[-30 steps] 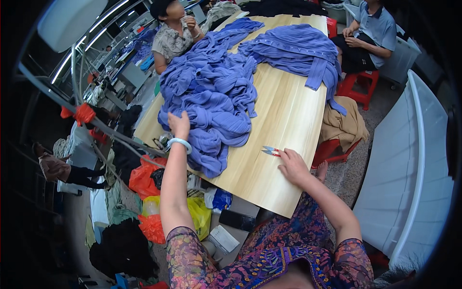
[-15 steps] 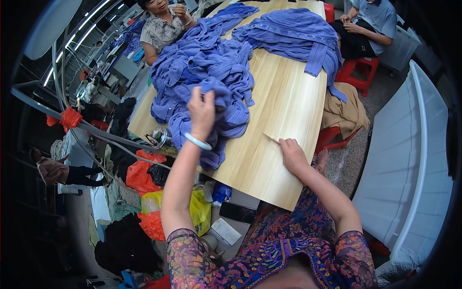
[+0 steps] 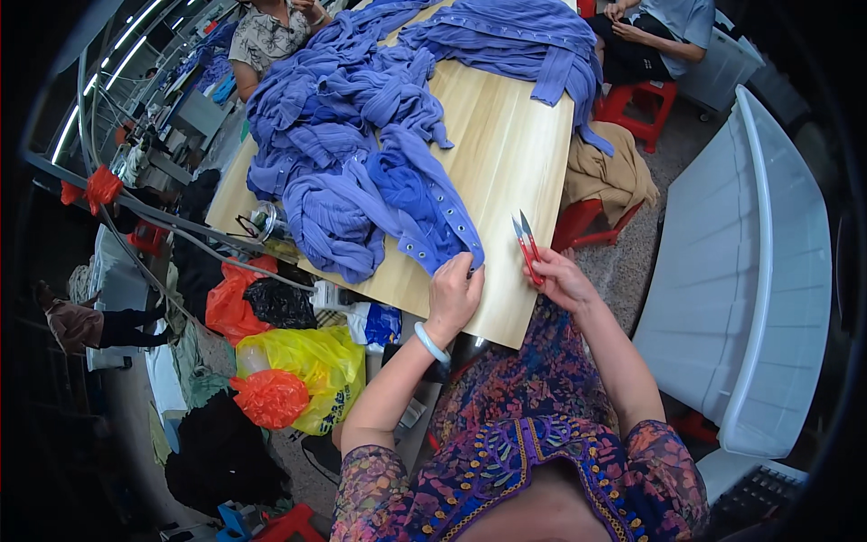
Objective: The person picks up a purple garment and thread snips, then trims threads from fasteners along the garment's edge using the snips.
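My left hand point(image 3: 455, 294) is closed, pinching the corner of a blue-violet garment point(image 3: 424, 210) near the front edge of the wooden table. A row of metal eyelets runs along the garment's stretched band, and a deeper blue side of the cloth shows beside it. Just to the right, my right hand point(image 3: 566, 281) grips red-handled thread snips point(image 3: 533, 259), their pointed blades upward and slightly apart. The blades are clear of the cloth. More crumpled blue-violet garments point(image 3: 312, 135) are heaped beyond my left hand.
Another blue-violet pile point(image 3: 506, 36) lies at the table's point(image 3: 488, 117) far end. Two people sit across from me. Tan cloth point(image 3: 607, 167) covers a red stool on the right, beside a big pale bin point(image 3: 722, 271). Plastic bags point(image 3: 316, 361) hang or lie at lower left.
My left hand has drawn a garment's eyelet band from the heap toward me. My right hand has lifted off the tabletop, snips now raised upright. The whole view has shifted somewhat.
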Available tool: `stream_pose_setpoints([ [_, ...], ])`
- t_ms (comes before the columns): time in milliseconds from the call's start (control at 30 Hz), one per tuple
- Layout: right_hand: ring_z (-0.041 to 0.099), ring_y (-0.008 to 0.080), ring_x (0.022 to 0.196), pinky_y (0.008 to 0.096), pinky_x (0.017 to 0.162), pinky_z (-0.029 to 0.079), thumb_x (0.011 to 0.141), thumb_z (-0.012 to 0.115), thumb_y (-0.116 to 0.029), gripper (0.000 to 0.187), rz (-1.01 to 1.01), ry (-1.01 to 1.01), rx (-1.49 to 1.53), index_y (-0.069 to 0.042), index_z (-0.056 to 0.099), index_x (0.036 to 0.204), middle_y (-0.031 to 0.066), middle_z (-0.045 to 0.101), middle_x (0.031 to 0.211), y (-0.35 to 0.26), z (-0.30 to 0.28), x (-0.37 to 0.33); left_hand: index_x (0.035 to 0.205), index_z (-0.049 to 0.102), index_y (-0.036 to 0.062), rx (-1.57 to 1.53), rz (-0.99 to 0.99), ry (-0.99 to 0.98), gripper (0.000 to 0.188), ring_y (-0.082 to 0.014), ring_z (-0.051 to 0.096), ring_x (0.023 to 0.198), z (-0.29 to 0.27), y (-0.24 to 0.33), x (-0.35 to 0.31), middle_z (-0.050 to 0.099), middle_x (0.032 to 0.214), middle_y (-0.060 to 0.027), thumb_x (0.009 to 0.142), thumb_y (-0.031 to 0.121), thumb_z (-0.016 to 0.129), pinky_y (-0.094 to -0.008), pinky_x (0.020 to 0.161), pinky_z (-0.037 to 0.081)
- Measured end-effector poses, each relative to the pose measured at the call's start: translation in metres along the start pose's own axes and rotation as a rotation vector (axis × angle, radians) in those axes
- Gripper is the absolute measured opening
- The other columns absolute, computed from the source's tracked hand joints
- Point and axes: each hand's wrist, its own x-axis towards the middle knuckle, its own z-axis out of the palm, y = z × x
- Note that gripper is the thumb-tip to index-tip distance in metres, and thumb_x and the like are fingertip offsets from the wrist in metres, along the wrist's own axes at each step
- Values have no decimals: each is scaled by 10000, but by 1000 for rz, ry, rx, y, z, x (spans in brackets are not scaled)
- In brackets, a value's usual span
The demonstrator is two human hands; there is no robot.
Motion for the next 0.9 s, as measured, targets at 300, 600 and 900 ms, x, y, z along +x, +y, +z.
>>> stream_pose_setpoints([
  [300, 544, 86, 742, 184, 618, 415, 817, 547, -86, 288, -61, -60, -149, -35, 457, 1086, 42, 557, 879, -22, 40, 22, 775, 500, 51, 253, 336, -176, 95, -242, 493, 654, -15, 34, -24, 487, 708, -82, 697, 57, 553, -344, 594, 380],
  [600, 585, 218, 686, 320, 640, 461, 662, 708, -288, 470, -392, 350, -1099, -44, 532, 1023, 75, 606, 799, 7, 48, 73, 827, 526, 23, 151, 463, -292, 203, -260, 505, 715, -15, 53, -62, 519, 790, -93, 633, 19, 584, -345, 666, 402],
  [900, 594, 314, 828, 385, 737, 463, 684, 599, -186, 321, -382, 543, -1324, -54, 569, 975, 162, 617, 862, 23, 19, 83, 779, 550, 19, 38, 193, -423, 109, -306, 528, 716, -21, 4, -83, 543, 758, -132, 702, 90, 582, -378, 642, 421],
])
